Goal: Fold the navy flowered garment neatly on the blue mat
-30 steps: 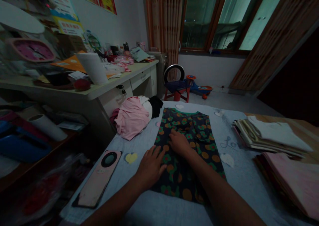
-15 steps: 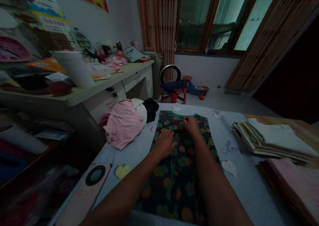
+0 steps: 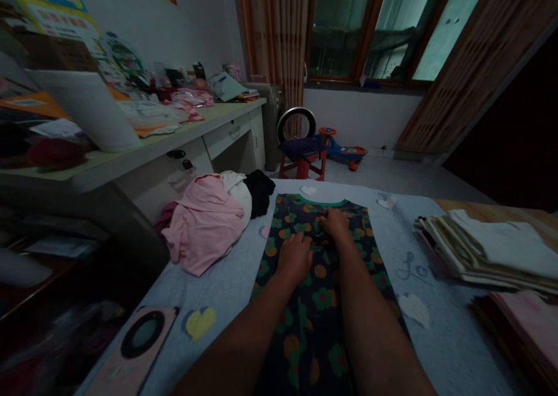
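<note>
A dark floral garment (image 3: 321, 296) with a green-edged neckline lies spread out before me on the light blue cloth (image 3: 226, 303). On its upper middle part rests my left hand (image 3: 296, 255), fingers together and laid over the fabric. Just beyond it and to the right, below the neckline, my right hand (image 3: 336, 224) has its fingers curled in, pinching the fabric. My forearms cover parts of the garment's lower half.
A pink garment (image 3: 209, 218) lies in a loose heap with white and black clothes at left. A phone (image 3: 135, 349) rests at the near left edge. Folded clothes (image 3: 492, 248) are stacked at right, with a second pile (image 3: 523, 326) nearer. A cluttered desk (image 3: 170, 143) stands along the left.
My left hand has shifted slightly and its fingers are drawn closer together. My right hand has moved slightly down on the fabric. The camera view has turned a little to the right.
</note>
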### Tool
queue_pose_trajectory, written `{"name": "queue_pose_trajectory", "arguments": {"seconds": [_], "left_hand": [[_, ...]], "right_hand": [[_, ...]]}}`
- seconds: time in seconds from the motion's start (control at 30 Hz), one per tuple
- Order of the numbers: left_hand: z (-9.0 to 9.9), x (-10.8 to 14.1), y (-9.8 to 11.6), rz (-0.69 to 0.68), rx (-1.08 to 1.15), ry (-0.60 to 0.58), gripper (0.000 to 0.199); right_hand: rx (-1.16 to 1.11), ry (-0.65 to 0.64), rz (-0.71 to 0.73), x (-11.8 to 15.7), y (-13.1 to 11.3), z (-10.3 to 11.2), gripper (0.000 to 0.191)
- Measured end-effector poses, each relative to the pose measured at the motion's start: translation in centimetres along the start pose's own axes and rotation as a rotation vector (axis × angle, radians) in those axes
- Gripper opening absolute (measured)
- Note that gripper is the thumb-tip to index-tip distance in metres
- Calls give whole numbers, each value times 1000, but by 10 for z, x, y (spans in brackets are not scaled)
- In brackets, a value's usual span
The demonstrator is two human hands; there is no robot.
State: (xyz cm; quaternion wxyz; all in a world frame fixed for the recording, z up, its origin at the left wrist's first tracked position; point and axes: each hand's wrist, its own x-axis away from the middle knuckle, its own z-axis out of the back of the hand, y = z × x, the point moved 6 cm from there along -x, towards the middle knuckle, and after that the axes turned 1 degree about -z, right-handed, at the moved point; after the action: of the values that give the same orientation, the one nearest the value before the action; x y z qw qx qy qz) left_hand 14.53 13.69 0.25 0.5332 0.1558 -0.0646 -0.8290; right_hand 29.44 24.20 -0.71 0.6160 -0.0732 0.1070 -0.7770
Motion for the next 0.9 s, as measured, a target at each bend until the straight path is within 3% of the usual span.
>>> {"name": "queue_pose_trajectory", "arguments": {"seconds": [0.17,0.43,0.53,0.7,0.9], "left_hand": [[-4,-5,-10,7,33,-31,19],[2,-4,-19,8,212,41,10],[4,-5,-21,29,278,78,7],[8,-4,-26,54,401,139,15],[9,-4,-23,-11,417,115,31]], "right_hand": [[-101,63,65,-4,2,2,24],[-393,150,94,-10,6,7,15],[-549,118,51,-11,10,7,22],[-823,-50,-83,-9,17,-1,47],[-810,88,-153,-9,23,4,45]]}}
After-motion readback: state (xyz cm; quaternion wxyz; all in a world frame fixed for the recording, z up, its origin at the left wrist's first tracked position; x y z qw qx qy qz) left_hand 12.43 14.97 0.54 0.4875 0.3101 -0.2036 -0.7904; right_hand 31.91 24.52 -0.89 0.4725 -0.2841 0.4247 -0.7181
